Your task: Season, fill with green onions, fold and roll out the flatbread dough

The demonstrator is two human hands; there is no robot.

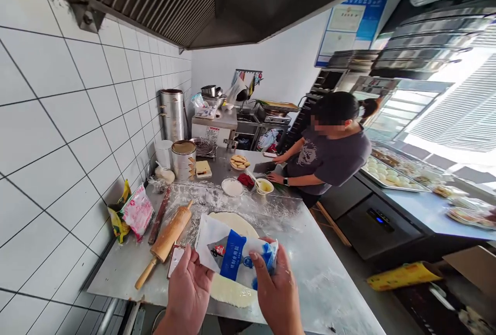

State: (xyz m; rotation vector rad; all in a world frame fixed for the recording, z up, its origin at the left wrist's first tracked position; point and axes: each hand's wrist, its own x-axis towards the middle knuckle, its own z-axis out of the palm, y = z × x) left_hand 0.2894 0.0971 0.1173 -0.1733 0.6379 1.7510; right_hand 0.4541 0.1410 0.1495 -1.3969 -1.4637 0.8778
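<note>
Right now the right hand (278,286) grips a blue-and-white bag (235,256) at its right end, thumb laid across the front and fingers behind, holding it up over the dough (233,293). The bag lies nearly sideways, its white end pointing to the left hand (191,284). That hand is empty — palm turned up, fingers loosely curled — just beside the white end; whether the fingertips touch it I cannot tell. The dough is a flat, pale sheet on the steel table (318,273), its middle hidden by the bag, its near part close to the table's front edge. Left of the dough a rolling pin (172,234) lies at a slant, with a dark stick (159,216) beyond it. Near the tiled wall a pink packet (138,212) leans beside a yellow one. Loose flour whitens the table behind the dough. Farther back are a white plate (233,187), a red heap (245,180), a bowl (264,186) with something yellow in it and a tin (183,160). At the table's far right side a co-worker (329,159) bends over, both hands at the tabletop.
</note>
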